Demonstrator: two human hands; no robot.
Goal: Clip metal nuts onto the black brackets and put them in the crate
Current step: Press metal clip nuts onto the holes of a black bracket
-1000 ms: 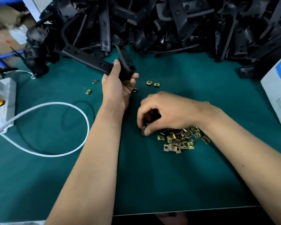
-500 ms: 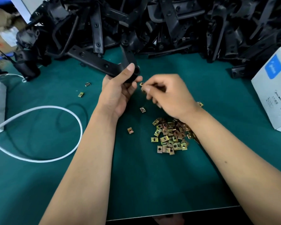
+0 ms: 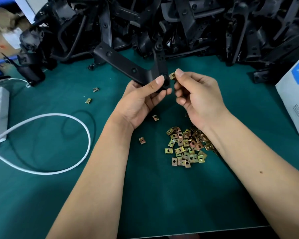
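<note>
The right hand (image 3: 196, 94), which half a second ago was carrying a clip nut (image 3: 172, 76) up from the pile of clip nuts (image 3: 186, 146), now pinches it between thumb and forefinger right at the tip of the black bracket (image 3: 128, 66). The left hand (image 3: 141, 99) still grips that bracket's bend above the middle of the green counter (image 3: 162, 195), thumb on top. Loose nuts lie where they were, and the heap of brackets (image 3: 179, 23) lines the far edge.

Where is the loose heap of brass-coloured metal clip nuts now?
In the head view, the heap of brass-coloured metal clip nuts lies on the green mat, right of centre, partly under the right forearm.
</note>
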